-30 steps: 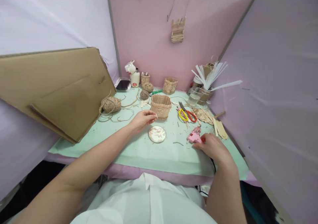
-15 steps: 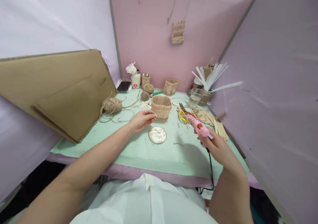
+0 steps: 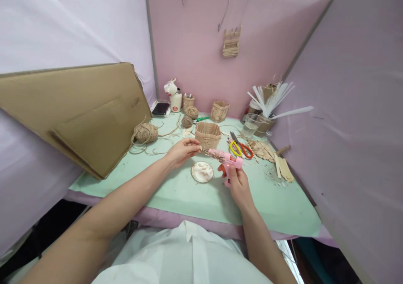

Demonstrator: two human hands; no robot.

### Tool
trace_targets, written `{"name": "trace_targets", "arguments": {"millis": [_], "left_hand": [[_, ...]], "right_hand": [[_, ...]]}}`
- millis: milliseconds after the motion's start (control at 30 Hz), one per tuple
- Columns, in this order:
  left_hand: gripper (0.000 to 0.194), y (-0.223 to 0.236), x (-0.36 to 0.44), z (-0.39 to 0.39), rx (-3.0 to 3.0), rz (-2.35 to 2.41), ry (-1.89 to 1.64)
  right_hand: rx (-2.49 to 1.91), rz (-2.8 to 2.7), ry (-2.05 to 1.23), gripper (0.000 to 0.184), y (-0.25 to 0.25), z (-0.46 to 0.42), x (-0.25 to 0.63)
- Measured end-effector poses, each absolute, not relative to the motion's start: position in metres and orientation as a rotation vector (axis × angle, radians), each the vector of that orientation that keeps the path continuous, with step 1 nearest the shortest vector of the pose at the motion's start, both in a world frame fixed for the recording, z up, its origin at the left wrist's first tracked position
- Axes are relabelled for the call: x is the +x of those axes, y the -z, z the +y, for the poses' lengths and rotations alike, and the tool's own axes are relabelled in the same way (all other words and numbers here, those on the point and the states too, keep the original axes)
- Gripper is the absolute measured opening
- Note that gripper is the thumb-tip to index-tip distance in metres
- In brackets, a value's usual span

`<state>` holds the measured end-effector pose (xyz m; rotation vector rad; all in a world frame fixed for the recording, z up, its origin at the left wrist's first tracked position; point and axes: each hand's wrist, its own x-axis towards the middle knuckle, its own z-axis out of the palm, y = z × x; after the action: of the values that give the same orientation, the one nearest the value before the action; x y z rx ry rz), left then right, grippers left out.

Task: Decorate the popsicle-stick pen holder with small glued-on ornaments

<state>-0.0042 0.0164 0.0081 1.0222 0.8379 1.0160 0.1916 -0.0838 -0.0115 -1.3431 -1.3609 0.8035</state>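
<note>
My right hand [image 3: 238, 182] is wrapped round the handle of a pink hot glue gun [image 3: 227, 159], its nozzle pointing left. Close to that nozzle, my left hand [image 3: 185, 151] pinches a small pale piece [image 3: 200, 148], too small to make out fully. Just behind both hands stands a woven-looking tan basket [image 3: 208, 133], its lower front partly hidden by the gun. A round dish [image 3: 202, 172] with pale flakes in it lies in front of my left fingers. Scissors [image 3: 241, 146] with yellow and red handles rest to the right of the basket.
A ball of twine [image 3: 146, 132] lies left, beside a leaning cardboard sheet [image 3: 103, 120]. Further back are another basket [image 3: 219, 110], a phone [image 3: 160, 109] and a white bottle [image 3: 175, 101]. On the right stand a clear cup [image 3: 250, 125], white glue sticks [image 3: 267, 101] and wooden strips [image 3: 284, 169].
My right hand has brought the glue gun left, from beside the scissors to the piece in my left hand. The left hand keeps its pinch. The view has shifted slightly.
</note>
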Motion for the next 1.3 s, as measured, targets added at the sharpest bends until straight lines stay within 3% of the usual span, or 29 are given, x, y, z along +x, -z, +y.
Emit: {"name": "trace_targets", "arguments": {"millis": [1300], "left_hand": [[0.033, -0.014, 0.001, 0.011, 1.033, 0.847, -1.018]], "right_hand": [[-1.368, -1.381, -0.720, 0.049, 0.022, -0.081, 0.191]]}}
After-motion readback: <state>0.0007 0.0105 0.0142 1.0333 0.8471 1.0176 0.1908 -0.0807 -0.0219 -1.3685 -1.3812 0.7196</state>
